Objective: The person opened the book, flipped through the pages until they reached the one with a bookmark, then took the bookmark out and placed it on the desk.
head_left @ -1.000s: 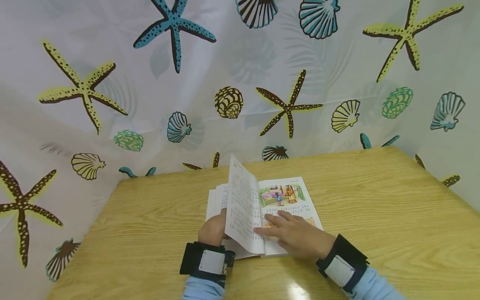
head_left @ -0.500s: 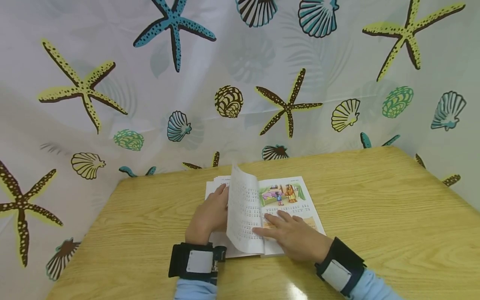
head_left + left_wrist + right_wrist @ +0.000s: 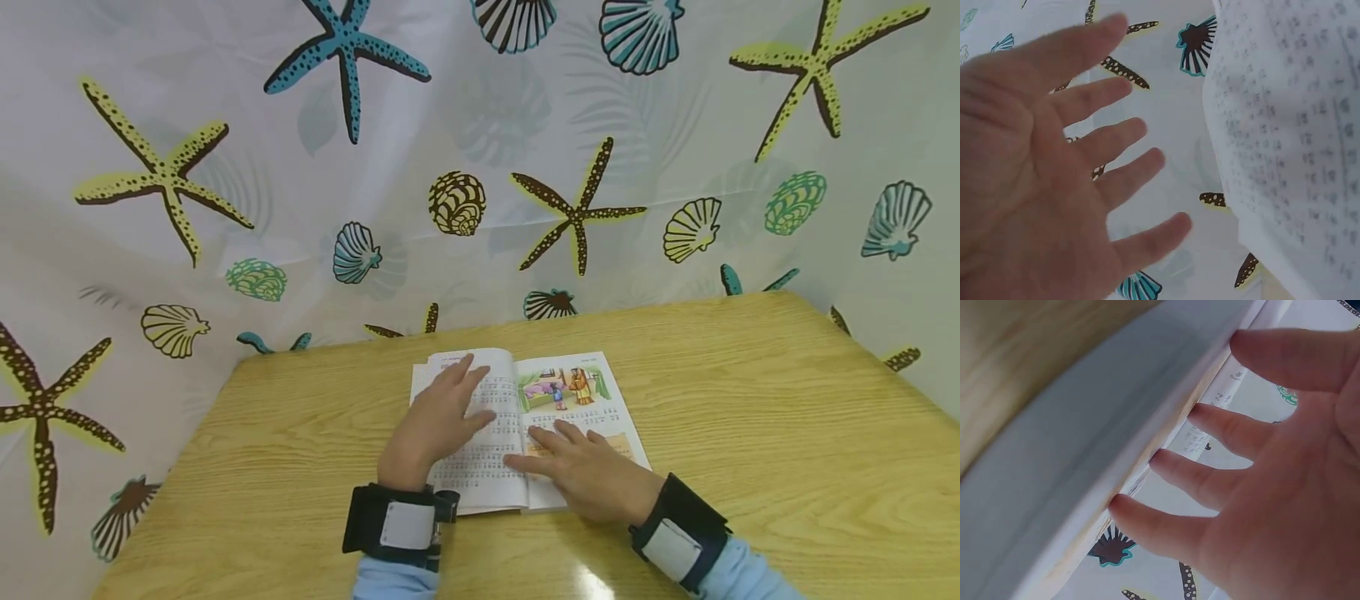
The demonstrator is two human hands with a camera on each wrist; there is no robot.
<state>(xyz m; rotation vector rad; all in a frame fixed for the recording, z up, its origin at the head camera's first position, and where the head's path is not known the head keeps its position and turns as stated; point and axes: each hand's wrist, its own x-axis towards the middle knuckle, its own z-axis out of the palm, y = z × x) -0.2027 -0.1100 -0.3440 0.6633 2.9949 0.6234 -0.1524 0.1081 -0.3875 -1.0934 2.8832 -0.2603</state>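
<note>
An open book lies on the wooden table, printed text on its left page and a coloured picture at the top of its right page. Over the left page is my left hand, fingers spread; in the left wrist view the palm shows a gap between the fingertips and the printed page. My right hand rests on the lower right page with its fingers spread. The right wrist view shows those fingertips touching the paper near the spine.
The wooden table stretches out on both sides of the book. Behind it hangs a pale cloth printed with starfish and shells. A black band with a pale plate is strapped on each wrist.
The raised page has come down onto the left side. My left hand has moved from behind that page to above it, its fingers now spread. My right hand has hardly moved.
</note>
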